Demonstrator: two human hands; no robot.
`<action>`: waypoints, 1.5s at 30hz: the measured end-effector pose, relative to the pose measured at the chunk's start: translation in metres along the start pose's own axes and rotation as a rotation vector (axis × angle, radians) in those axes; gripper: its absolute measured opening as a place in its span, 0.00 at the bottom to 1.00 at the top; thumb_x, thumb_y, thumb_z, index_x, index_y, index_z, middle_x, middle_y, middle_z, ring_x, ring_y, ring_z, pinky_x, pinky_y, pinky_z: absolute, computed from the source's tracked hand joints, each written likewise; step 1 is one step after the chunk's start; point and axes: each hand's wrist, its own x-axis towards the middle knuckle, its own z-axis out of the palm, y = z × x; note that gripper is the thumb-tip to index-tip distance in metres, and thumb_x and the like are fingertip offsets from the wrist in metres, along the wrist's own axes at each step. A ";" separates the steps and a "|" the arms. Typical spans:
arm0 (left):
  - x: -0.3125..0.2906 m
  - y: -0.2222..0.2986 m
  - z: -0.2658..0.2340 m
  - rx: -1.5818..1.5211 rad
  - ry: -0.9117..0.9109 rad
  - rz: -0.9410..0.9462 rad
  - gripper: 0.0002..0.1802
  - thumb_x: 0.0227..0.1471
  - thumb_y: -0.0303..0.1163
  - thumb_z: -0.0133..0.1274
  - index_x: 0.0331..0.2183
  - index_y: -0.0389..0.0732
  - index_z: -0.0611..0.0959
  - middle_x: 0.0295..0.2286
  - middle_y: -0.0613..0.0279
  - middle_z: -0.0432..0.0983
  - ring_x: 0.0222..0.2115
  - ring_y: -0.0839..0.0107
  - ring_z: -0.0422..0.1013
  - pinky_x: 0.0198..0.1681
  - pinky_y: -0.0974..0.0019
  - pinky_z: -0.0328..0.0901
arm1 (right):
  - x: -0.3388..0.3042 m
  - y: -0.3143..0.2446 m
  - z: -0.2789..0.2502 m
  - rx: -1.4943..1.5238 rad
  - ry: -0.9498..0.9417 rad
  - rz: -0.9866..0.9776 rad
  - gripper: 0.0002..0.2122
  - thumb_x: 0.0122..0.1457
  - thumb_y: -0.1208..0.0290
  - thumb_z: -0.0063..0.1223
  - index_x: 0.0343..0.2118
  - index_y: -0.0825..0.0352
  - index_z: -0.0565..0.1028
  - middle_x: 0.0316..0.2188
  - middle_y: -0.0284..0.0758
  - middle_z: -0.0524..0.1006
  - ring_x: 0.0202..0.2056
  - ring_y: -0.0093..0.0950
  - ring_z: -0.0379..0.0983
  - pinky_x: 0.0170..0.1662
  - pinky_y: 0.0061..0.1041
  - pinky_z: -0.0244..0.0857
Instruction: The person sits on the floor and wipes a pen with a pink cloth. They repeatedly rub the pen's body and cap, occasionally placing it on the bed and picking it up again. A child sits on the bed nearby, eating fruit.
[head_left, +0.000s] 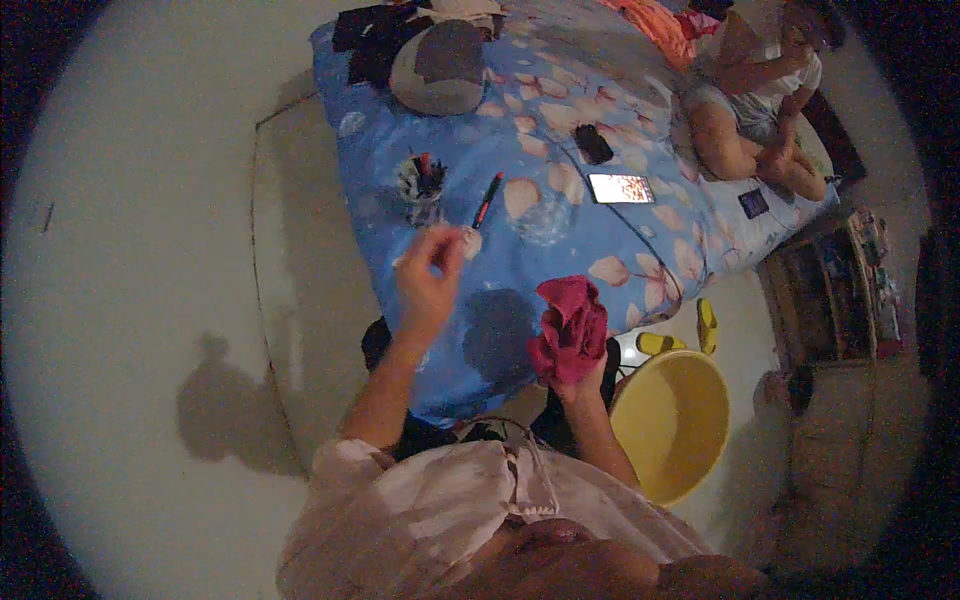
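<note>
Clock directions run from the middle of the view. The largest thing is the bed [635, 240] with its blue floral sheet, reaching from 11 round to 3 o'clock. At 2 o'clock another person [760, 105] in a white top sits cross-legged on it. A round yellow tub [690, 415] stands on the floor at 4 o'clock, and a grey cushion [425, 85] lies at 12, partly under dark clothing [372, 45].

Just past 3 o'clock, the right hand [573, 386] holds a bunched magenta cloth [570, 330], its fingers mostly hidden by the folds. The left hand [428, 278] is raised at 10 o'clock, slightly blurred, with thumb and forefinger curved close together; a small pale object [471, 243] shows at the fingertips, but I cannot tell whether it is pinched.

A clear pen jar [422, 190] is at 11 o'clock, yellow slippers [660, 344] are at 3 beside the bed, and a phone [621, 188] with a lit screen lies at 2. A slim black-and-red pen [487, 202] lies on the sheet at 12, just beyond the left fingertips.
</note>
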 end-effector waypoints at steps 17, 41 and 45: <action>0.105 -0.091 -0.039 0.447 -0.038 0.071 0.10 0.46 0.31 0.56 0.32 0.37 0.77 0.26 0.52 0.75 0.26 0.59 0.73 0.30 0.60 0.67 | -0.084 0.010 -0.014 0.279 0.066 0.486 0.21 0.58 0.54 0.38 0.49 0.62 0.67 0.44 0.40 0.73 0.44 0.39 0.70 0.48 0.49 0.62; 0.154 -0.064 -0.080 0.832 0.030 0.286 0.14 0.53 0.40 0.48 0.30 0.38 0.78 0.26 0.50 0.76 0.25 0.51 0.73 0.25 0.53 0.65 | -0.110 0.009 -0.028 0.349 -0.071 0.438 0.22 0.60 0.54 0.36 0.51 0.65 0.66 0.46 0.43 0.71 0.47 0.38 0.69 0.52 0.39 0.62; 0.104 0.050 -0.125 0.537 0.106 0.279 0.12 0.56 0.37 0.47 0.31 0.37 0.75 0.25 0.58 0.75 0.21 0.67 0.70 0.23 0.61 0.64 | -0.111 0.007 -0.007 0.340 -0.082 0.421 0.22 0.60 0.55 0.36 0.52 0.64 0.65 0.48 0.42 0.70 0.49 0.38 0.67 0.54 0.40 0.60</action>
